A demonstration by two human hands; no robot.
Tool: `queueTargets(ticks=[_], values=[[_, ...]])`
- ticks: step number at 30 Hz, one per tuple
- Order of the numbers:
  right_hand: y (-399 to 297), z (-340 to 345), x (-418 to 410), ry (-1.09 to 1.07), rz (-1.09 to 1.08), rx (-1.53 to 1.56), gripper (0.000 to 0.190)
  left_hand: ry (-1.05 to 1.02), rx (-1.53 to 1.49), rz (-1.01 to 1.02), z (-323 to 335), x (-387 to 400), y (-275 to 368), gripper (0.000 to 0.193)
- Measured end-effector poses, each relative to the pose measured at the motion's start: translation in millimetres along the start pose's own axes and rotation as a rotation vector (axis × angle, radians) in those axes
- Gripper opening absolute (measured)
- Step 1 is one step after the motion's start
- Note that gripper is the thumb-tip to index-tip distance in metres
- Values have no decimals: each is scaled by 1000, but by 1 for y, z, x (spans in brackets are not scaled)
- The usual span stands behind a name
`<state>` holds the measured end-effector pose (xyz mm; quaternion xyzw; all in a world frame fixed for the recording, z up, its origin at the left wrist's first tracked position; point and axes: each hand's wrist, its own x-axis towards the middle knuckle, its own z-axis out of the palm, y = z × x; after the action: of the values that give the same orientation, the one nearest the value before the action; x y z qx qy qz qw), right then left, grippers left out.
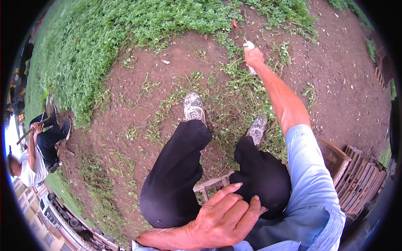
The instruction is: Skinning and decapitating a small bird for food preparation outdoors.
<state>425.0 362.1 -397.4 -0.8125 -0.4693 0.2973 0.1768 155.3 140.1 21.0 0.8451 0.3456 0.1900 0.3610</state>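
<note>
My right hand (255, 58) is wrapped around the white handle (249, 45) of a hand tool. A thin dark shaft (246, 22) runs from it towards the green plants; its far end is hard to make out. Below that hand, uprooted weeds (248, 86) lie on brown soil. My left hand (224, 216) hovers over my lap near the right knee, fingers loosely bent and somewhat apart, with nothing visible in them. Dense low green plants (150, 18) cover the ground ahead. My camouflage-patterned shoes (193, 106) stand among the pulled weeds.
Part of a wooden stool (213, 184) shows between my legs. Wooden pallets or crates (361, 178) stand close on my right. At far left another person (34, 163) sits holding a wooden stick (29, 134). A white truck (59, 213) and buildings (37, 230) lie beyond.
</note>
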Motion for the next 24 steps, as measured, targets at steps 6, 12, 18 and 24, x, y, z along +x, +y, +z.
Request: queueTargets(ticks=[6, 12, 18, 24], values=[[78, 23, -123, -27, -121, -83, 39, 56, -70, 82, 6, -3, 0, 25], [103, -17, -318, -318, -222, -96, 40, 51, -56, 65, 3, -22, 0, 23], [99, -32, -284, -169, -190, -15, 37, 37, -47, 74, 4, -26, 1, 23], [34, -24, -132, 45, -192, -19, 38, 16, -50, 49, 5, -23, 3, 24]])
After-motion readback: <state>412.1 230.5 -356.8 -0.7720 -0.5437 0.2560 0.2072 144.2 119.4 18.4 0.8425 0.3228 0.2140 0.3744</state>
